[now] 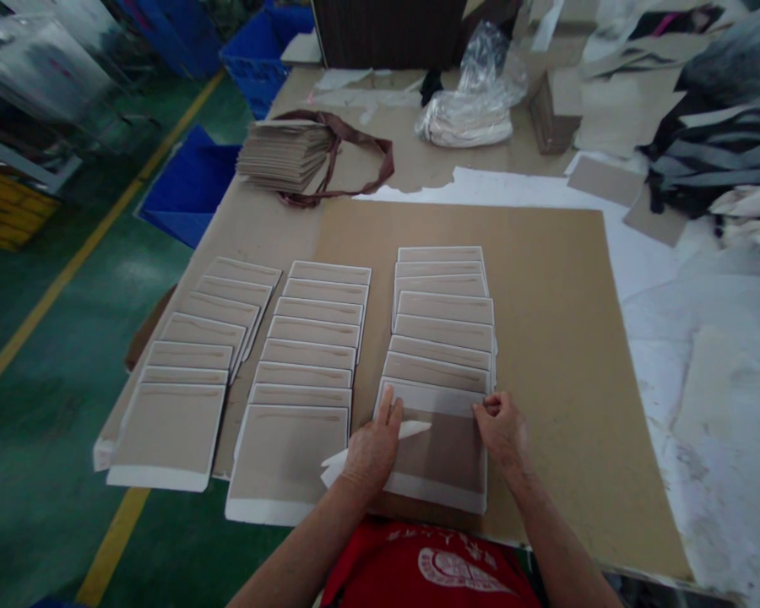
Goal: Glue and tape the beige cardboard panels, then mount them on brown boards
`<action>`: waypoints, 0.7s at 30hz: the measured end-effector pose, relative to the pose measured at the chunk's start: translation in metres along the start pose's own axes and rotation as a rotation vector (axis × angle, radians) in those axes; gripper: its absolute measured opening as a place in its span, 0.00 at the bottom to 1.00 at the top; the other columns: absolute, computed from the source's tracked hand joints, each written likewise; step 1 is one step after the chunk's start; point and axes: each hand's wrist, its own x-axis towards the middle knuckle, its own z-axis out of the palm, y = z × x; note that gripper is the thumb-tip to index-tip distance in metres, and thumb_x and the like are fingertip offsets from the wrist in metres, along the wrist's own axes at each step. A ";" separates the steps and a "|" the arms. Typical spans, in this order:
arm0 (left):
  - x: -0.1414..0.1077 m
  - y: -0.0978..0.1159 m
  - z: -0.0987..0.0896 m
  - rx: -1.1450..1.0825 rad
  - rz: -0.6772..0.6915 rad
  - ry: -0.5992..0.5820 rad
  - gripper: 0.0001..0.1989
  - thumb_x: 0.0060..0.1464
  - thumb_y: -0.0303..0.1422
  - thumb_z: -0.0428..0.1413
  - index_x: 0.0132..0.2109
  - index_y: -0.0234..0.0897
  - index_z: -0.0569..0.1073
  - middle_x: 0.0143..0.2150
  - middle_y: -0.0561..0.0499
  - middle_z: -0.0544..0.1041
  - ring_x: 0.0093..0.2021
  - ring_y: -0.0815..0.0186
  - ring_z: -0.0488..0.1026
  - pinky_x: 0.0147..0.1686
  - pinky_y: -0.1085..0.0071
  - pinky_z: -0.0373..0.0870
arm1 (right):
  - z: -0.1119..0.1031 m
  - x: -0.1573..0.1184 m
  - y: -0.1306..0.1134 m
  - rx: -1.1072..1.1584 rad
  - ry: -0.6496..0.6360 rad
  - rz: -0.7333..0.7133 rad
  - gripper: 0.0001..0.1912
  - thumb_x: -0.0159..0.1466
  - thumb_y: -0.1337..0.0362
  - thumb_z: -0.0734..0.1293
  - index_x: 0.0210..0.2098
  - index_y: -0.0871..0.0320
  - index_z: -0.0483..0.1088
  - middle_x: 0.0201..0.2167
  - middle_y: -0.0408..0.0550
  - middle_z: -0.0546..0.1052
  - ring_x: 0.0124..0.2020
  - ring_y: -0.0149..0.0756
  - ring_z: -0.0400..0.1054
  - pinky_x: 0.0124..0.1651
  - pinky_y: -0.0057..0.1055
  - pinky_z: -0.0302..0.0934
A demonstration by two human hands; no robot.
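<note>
In the head view, a front beige panel (440, 447) with pale edges lies at the near end of the right-hand column of overlapping panels (443, 308). A white strip (434, 395) runs along its upper edge. My left hand (373, 447) rests on the panel's left side, index and middle fingers stretched toward that strip. Loose white paper strips (415, 429) stick out on both sides of this hand, apparently held under its palm. My right hand (505, 429) is closed in a pinch at the strip's right end; its fingertips partly hide the contact.
Two more columns of overlapping panels, a middle one (301, 456) and a left one (168, 422), lie on the table. Behind stand a stack of beige pieces (285, 156), a brown strap (380, 173) and a plastic-wrapped bundle (469, 114). A blue bin (187, 190) sits beyond the left edge.
</note>
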 end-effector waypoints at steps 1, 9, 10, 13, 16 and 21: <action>0.000 0.000 0.000 -0.011 0.001 0.003 0.31 0.57 0.22 0.43 0.67 0.37 0.52 0.72 0.39 0.38 0.38 0.62 0.78 0.35 0.62 0.79 | -0.001 0.000 0.002 0.013 0.000 0.001 0.11 0.56 0.55 0.63 0.33 0.56 0.66 0.26 0.46 0.74 0.27 0.37 0.67 0.31 0.30 0.54; -0.001 -0.005 -0.008 -0.067 -0.024 -0.017 0.35 0.56 0.20 0.42 0.69 0.41 0.48 0.72 0.41 0.42 0.41 0.62 0.77 0.39 0.63 0.78 | -0.014 -0.008 0.002 0.020 0.010 -0.063 0.12 0.56 0.55 0.61 0.35 0.56 0.66 0.24 0.46 0.73 0.26 0.36 0.66 0.31 0.30 0.54; -0.001 -0.005 -0.009 -0.075 -0.027 -0.014 0.35 0.55 0.19 0.42 0.68 0.41 0.49 0.72 0.42 0.43 0.42 0.62 0.77 0.41 0.63 0.78 | -0.012 -0.011 -0.002 0.024 -0.022 -0.103 0.12 0.57 0.55 0.61 0.35 0.56 0.66 0.25 0.46 0.73 0.26 0.36 0.67 0.31 0.30 0.54; 0.000 -0.004 -0.009 -0.099 -0.039 0.018 0.34 0.55 0.18 0.42 0.68 0.39 0.50 0.72 0.44 0.44 0.47 0.63 0.75 0.46 0.66 0.75 | -0.002 -0.019 -0.015 -0.018 -0.148 -0.227 0.10 0.59 0.56 0.60 0.34 0.55 0.65 0.27 0.45 0.74 0.27 0.35 0.66 0.32 0.29 0.53; -0.001 -0.002 -0.004 -0.083 -0.040 0.027 0.35 0.54 0.18 0.41 0.68 0.37 0.49 0.72 0.44 0.42 0.48 0.64 0.75 0.47 0.68 0.75 | 0.010 -0.024 -0.019 -0.096 -0.195 -0.315 0.08 0.62 0.58 0.58 0.31 0.55 0.64 0.30 0.46 0.74 0.28 0.34 0.65 0.32 0.29 0.52; -0.003 -0.001 0.002 -0.037 -0.033 0.016 0.36 0.54 0.18 0.42 0.69 0.38 0.46 0.72 0.41 0.38 0.44 0.64 0.76 0.42 0.67 0.76 | 0.017 -0.026 -0.013 -0.115 -0.167 -0.373 0.09 0.63 0.59 0.57 0.32 0.55 0.64 0.31 0.47 0.73 0.31 0.36 0.66 0.32 0.29 0.52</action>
